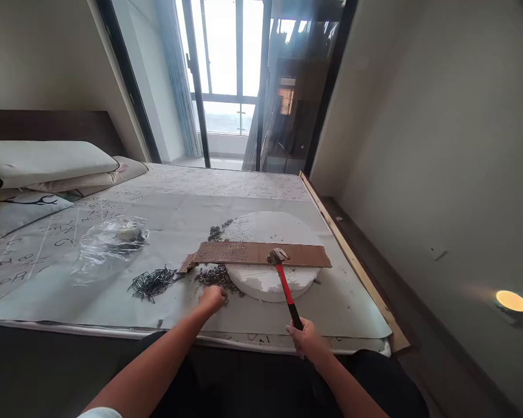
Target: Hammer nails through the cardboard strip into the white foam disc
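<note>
My right hand [305, 339] grips the black end of a claw hammer [283, 281] with a red and black handle. The hammer's head lies over a long brown board [235, 253], touching or just above it. That board spans a round white foam-like slab [265, 226], and many small holes dot its left part. My left hand [213, 299] is closed beside small grey pieces [215, 276]; anything within its fingers is hidden. To the left is a heap of dark nails [152, 283].
A clear plastic bag [113, 241] with something inside lies on the pale sheet [183, 217] covering the bed. Pillows [47, 162] are stacked at the left. A wooden rail [353, 255] edges the right side. Glass doors [226, 87] stand behind.
</note>
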Motion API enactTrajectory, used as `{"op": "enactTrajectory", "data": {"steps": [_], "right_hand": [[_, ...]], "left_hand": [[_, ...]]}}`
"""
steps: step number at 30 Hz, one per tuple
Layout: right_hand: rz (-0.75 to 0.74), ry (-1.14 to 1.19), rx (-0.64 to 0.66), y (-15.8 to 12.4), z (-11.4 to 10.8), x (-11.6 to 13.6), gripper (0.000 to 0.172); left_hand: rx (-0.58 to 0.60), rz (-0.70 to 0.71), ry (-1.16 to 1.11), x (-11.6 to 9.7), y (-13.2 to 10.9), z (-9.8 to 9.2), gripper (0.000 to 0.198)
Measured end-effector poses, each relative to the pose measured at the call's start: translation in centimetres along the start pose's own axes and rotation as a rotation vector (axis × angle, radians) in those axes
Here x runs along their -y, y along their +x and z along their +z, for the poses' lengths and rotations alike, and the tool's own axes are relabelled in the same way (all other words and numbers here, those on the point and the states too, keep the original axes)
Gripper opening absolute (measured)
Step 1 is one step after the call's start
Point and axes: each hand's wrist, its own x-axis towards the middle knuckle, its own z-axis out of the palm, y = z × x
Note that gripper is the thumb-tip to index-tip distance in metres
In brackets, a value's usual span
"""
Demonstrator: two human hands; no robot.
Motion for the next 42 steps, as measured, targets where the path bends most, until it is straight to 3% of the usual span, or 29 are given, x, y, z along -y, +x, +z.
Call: {"op": "enactTrajectory", "data": {"steps": [4,8,11,17,24,42], "right_hand": [[-0.016,-0.032,-0.004,-0.1,-0.5,0.6,0.03],[-0.038,-0.067,0.001,0.2,-0.6,1.6,0.031],[-0.042,-0.072,-0.01,0.8,-0.3,2.4,0.031],[-0.023,-0.034,-0.004,2.4,-0.7,2.6,0.032],[0.062,-0.066,-0.036,3.3,-1.6,2.0,0.037],[0.081,-0.014,-0.027,3.4,-1.6,1.7,0.036]], "left_hand": [[0.083,0.132,-0.173,-2.4,0.4,-2.3,0.026],[-0.091,0.279,-0.351,-6.2,1.8,-5.2,0.042],[-0.181,0.374,-0.395,-8.6,3.9,-6.1,0.039],[-0.209,0.333,-0.593,-10.3,8.4,-4.2,0.033],[-0.295,0.336,-0.48,-9.6,12.1,-2.0,0.026],[-0.342,0.295,-0.543,-9.7,12.6,-0.6,0.024]]}}
